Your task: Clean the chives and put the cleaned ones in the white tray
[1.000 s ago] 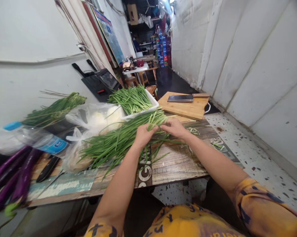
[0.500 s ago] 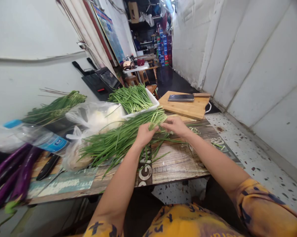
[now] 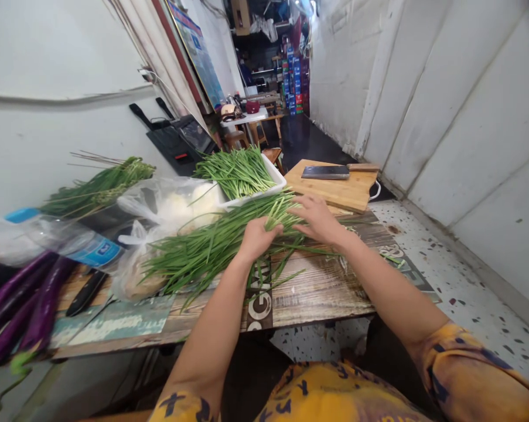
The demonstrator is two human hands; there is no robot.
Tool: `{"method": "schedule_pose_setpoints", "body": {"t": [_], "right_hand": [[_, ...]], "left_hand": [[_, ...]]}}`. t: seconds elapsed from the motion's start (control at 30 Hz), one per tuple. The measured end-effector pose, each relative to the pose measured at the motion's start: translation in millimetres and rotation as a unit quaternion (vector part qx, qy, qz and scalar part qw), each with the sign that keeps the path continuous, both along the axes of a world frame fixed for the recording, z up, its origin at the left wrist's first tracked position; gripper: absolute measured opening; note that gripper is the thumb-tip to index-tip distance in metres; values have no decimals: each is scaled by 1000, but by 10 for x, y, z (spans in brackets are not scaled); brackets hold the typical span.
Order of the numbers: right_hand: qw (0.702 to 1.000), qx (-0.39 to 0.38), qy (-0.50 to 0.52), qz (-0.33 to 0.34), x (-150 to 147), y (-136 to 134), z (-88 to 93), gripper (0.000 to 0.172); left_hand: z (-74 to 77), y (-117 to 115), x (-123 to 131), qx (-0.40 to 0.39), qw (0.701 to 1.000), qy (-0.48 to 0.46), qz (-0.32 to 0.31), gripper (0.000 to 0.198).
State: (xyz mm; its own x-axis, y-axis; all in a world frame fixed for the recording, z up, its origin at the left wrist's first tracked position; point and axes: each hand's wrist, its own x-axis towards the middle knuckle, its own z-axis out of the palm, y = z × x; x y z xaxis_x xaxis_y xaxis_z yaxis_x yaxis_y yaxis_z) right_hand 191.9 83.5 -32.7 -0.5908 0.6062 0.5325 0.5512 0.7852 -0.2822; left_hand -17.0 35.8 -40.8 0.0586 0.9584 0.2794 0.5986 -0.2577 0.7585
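A long bunch of garlic chives (image 3: 207, 243) lies across the table, leaves toward the left and pale stem ends toward the right. My left hand (image 3: 256, 240) is closed around some stems near their cut ends. Just to its right, my right hand (image 3: 317, 220) reaches over the stem ends with fingers stretched and apart; whether the fingertips touch the stems is hard to tell. Behind the bunch stands a white plastic tray (image 3: 275, 189) heaped with more chives (image 3: 235, 170). Loose leaves and trimmings lie on the tabletop (image 3: 317, 299) under my right forearm.
A cleaver (image 3: 326, 172) rests on a wooden cutting board (image 3: 334, 193) at the back right. To the left are plastic bags (image 3: 141, 275), a water bottle (image 3: 88, 246), purple eggplants (image 3: 44, 305), a black-handled knife (image 3: 86, 293) and another bundle of greens (image 3: 101, 184). A wall runs along the right.
My right hand has opened from a pinch at the stem ends and lifted slightly, fingers now spread. My left hand keeps its hold on the stems.
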Motion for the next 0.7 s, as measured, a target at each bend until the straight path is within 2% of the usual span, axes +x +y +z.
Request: {"method": "schedule_pose_setpoints", "body": {"t": [0.07, 0.13, 0.17, 0.27, 0.3, 0.37, 0.43, 0.5, 0.57, 0.6, 0.67, 0.7], "right_hand": [[997, -65, 12, 37, -61, -38, 4, 20], [975, -192, 105, 44, -126, -58, -12, 24], [948, -262, 174, 42, -157, -61, -28, 25], [833, -420, 361, 15, -217, -31, -89, 36], [807, -436, 399, -6, -214, -6, -108, 39], [791, -414, 445, -71, -164, 60, -135, 43], [815, -342, 441, -157, -77, 128, -150, 44], [872, -275, 350, -202, -7, 169, -169, 44], [942, -218, 192, -167, 5, 168, -208, 35], [966, -191, 112, -130, -13, 153, -237, 27], [988, -142, -5, -65, -76, 109, -305, 10], [990, -122, -40, -49, -110, 87, -338, 10]], "left_hand": [[8, -4, 7, -5, 1000, -8, -12, 17], [22, -14, 19, -3, 999, -30, -21, 17], [27, -20, 27, -1, 999, -44, -24, 18], [28, -31, 48, 3, 998, -62, -31, 19], [23, -33, 51, 3, 998, -58, -32, 19], [18, -33, 47, 7, 998, -52, -24, 20], [26, -33, 32, 17, 998, -64, 2, 20], [51, -37, 13, 28, 995, -96, 29, 19], [85, -42, -4, 43, 991, -120, 41, 20], [102, -44, -11, 55, 990, -124, 42, 21], [126, -46, -22, 81, 990, -107, 39, 23], [134, -47, -26, 97, 991, -89, 39, 24]]}}
